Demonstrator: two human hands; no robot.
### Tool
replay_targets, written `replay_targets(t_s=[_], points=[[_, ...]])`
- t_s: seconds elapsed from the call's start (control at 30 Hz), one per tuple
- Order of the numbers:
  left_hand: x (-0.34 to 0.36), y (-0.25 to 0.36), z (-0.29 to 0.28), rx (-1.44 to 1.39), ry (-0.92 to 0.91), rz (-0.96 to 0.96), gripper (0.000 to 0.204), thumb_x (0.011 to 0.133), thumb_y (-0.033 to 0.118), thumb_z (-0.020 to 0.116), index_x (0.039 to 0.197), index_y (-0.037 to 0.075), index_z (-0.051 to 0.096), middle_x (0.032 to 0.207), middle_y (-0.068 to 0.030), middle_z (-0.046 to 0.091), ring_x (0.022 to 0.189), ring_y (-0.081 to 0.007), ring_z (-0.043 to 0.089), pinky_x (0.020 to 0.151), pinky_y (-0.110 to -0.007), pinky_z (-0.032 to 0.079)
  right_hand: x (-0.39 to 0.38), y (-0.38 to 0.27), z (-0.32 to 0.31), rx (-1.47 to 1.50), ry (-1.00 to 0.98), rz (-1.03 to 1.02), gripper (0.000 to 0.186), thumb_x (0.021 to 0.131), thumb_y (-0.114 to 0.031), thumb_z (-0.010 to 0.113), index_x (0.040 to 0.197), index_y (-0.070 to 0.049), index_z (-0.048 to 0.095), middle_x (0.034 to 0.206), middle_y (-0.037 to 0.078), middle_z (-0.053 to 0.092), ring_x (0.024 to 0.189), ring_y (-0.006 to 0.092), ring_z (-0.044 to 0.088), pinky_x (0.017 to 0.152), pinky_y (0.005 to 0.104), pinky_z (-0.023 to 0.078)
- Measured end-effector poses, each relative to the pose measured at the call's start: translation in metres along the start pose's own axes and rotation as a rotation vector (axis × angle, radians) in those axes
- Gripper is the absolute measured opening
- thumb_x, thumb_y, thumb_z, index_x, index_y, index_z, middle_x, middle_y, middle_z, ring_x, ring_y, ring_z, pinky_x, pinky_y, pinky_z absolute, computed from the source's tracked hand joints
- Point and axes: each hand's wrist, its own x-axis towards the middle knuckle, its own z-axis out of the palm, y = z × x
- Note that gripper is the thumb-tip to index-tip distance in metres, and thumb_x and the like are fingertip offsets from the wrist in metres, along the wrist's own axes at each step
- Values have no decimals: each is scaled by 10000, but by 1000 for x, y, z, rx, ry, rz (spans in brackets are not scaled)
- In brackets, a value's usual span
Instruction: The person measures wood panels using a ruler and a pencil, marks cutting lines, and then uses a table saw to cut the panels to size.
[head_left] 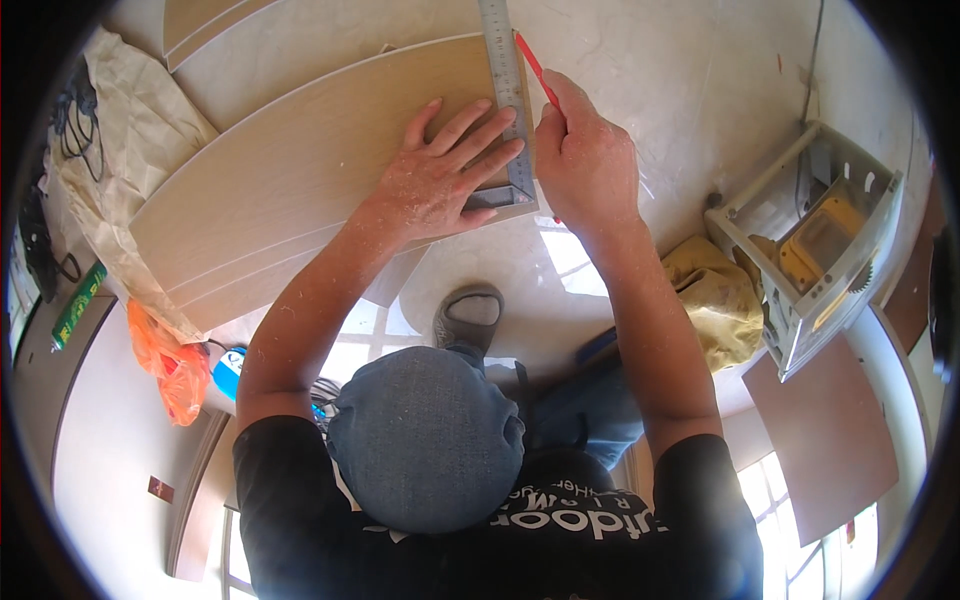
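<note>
A metal try square [506, 95] with a graduated blade lies across the right end of a stack of light wooden boards [300, 150]. Its dark stock sits along the near edge of the top board. My left hand [440, 180] lies flat with fingers spread, its fingertips pressing on the blade and its palm over the board. In my right hand [590, 155], closed just right of the blade, is a red pencil [536, 70]. The pencil slants up and left, its tip by the blade's right edge at the board's far right corner.
A table saw [810, 250] with a yellow part stands on the right, beside a khaki cloth bag [715, 300]. Left are a beige sheet [140, 120], black cables [82, 120], a green tube [78, 305] and an orange plastic bag [168, 365]. Another board [205, 25] lies beyond.
</note>
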Motion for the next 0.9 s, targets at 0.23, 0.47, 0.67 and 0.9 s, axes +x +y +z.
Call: replay_targets(t_s=[0.23, 0.47, 0.67, 0.9], points=[[-3, -1, 1, -3, 19, 4, 863, 813, 559, 827, 1561, 265, 512, 1715, -15, 334, 1579, -250, 283, 1276, -594, 188, -9, -18, -14, -170, -163, 61, 332, 967, -143, 569, 1279, -61, 646, 773, 195, 727, 704, 400, 718, 641, 510, 568], [0, 0, 7, 9, -7, 11, 854, 825, 553, 818, 1567, 268, 505, 1714, -13, 335, 1581, -249, 278, 1276, -597, 187, -3, -18, -18, -178, -201, 97, 325, 993, -166, 547, 1283, -83, 668, 822, 227, 723, 765, 456, 702, 705, 558, 552], [-7, -2, 7, -40, 66, 4, 910, 766, 482, 865, 1569, 253, 503, 1724, -15, 312, 1591, -262, 252, 1265, -612, 185, -71, -15, -35, -245, -344, 82, 334, 962, -148, 576, 1277, -60, 646, 775, 244, 712, 730, 457, 706, 697, 564, 558], [0, 5, 8, -18, 109, 47, 913, 763, 465, 864, 1568, 234, 501, 1720, -15, 318, 1586, -263, 258, 1258, -606, 205, -53, -13, -44, -198, -267, 62, 169, 930, -131, 572, 1044, -18, 624, 739, 254, 692, 712, 464, 701, 692, 573, 567]])
